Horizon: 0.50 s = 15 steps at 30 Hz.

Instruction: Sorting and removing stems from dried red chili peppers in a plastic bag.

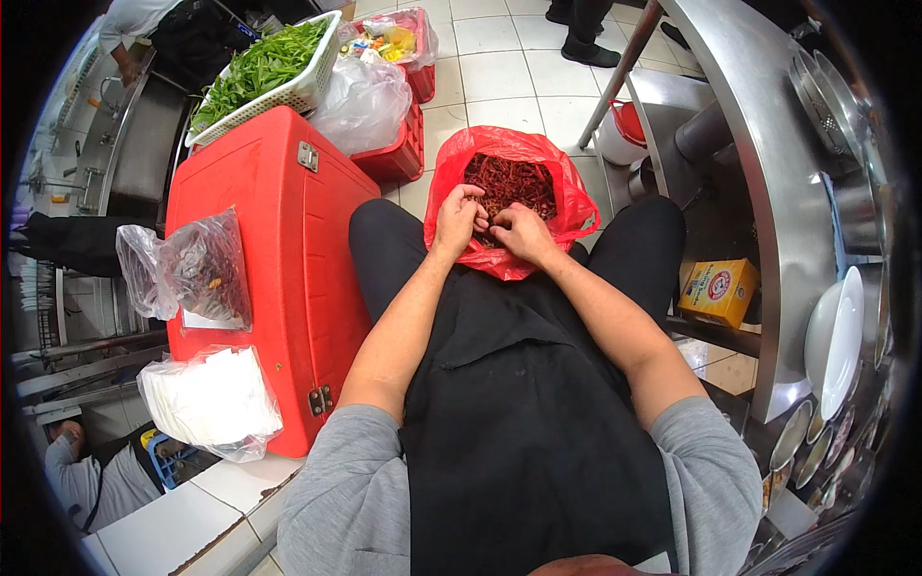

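Observation:
A red plastic bag (443, 173) stands with its mouth spread between my knees. Inside it lies a heap of dried red chillies (515, 176). My left hand (459, 219) hangs over the near left part of the bag with its fingers curled inward. Close beside it, my right hand (524, 232) is bent with its fingertips low among the chillies. The fingertips of both hands almost meet, and whatever may be pinched between them is too small and hidden to make out.
A red cooler box (252, 165) stands at my left, bearing a bag of dark dried goods (209, 277) and a bag of white sheets (209, 396). Beyond are a basket of leafy greens (270, 68) and red crates (403, 144). A steel table (756, 180) flanks my right. Other people are nearby.

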Each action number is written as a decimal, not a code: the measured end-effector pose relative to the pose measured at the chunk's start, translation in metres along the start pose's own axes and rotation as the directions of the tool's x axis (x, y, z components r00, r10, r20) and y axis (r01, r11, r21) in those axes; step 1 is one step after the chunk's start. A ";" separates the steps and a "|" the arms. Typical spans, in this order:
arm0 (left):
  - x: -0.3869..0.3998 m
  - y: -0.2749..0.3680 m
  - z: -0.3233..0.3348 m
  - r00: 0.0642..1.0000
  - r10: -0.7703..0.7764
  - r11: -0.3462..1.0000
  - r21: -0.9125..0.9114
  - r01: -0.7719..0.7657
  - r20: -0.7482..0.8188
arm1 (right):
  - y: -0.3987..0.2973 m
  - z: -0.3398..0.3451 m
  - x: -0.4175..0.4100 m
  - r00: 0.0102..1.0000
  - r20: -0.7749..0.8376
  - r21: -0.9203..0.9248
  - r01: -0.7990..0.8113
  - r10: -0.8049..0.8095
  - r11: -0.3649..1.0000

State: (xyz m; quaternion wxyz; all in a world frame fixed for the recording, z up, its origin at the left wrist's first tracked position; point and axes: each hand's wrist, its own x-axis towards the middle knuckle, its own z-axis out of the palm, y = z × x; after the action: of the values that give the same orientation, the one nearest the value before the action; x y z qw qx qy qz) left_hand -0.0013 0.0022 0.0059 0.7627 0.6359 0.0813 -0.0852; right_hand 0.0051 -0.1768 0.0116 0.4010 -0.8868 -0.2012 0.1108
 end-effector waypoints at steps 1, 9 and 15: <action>-0.001 0.001 0.001 1.000 0.000 1.000 0.000 0.000 -0.001 | 0.005 0.002 0.001 1.000 0.001 0.001 0.001 -0.001 1.000; -0.006 0.000 0.009 0.998 -0.055 0.985 0.167 0.047 0.044 | 0.014 -0.011 0.009 0.975 0.080 0.535 -0.219 0.209 0.816; 0.001 -0.012 0.006 0.997 0.021 0.971 0.238 -0.038 0.076 | -0.003 -0.016 0.000 0.994 -0.007 0.199 -0.106 0.110 0.974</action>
State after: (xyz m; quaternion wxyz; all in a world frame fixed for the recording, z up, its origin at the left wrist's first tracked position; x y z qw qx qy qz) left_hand -0.0033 -0.0062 -0.0046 0.6843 0.7207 0.0331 -0.1062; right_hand 0.0102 -0.1857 0.0243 0.4826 -0.8530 -0.1371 0.1438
